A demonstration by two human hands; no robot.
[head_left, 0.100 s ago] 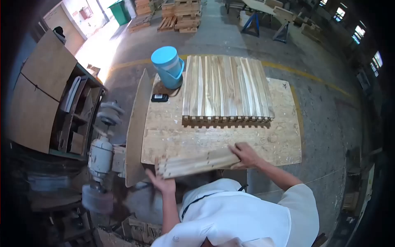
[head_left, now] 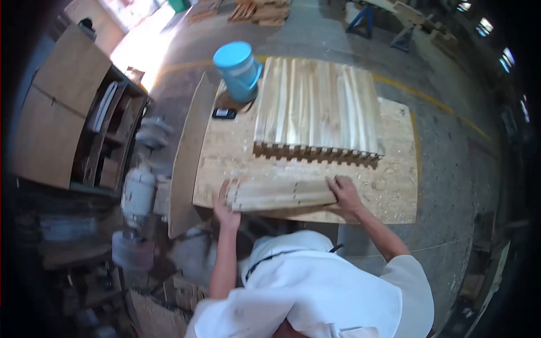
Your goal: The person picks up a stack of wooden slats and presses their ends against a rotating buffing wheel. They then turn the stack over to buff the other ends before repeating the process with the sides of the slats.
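Near the front edge of the workbench I have a short row of pale wooden slats (head_left: 276,194) lying side by side, with dark marks or holes across them. My left hand (head_left: 226,210) grips their left end, thumb and fingers pressed around it. At the opposite end, my right hand (head_left: 345,193) is closed over the slats, knuckles up. Beyond them on the bench sits a large stack of similar wooden slats (head_left: 318,107), its near ends forming a notched edge.
The plywood bench top (head_left: 394,191) has an upright board (head_left: 189,158) along its left side. A blue lidded bucket (head_left: 236,70) and a small black device (head_left: 224,114) stand behind. Left of the bench is a grinding machine (head_left: 138,194) beside a cabinet (head_left: 62,107).
The slats have come up and away from my body, more level over the bench. My left hand, spread under their end before, now closes on it. The camera view has shifted.
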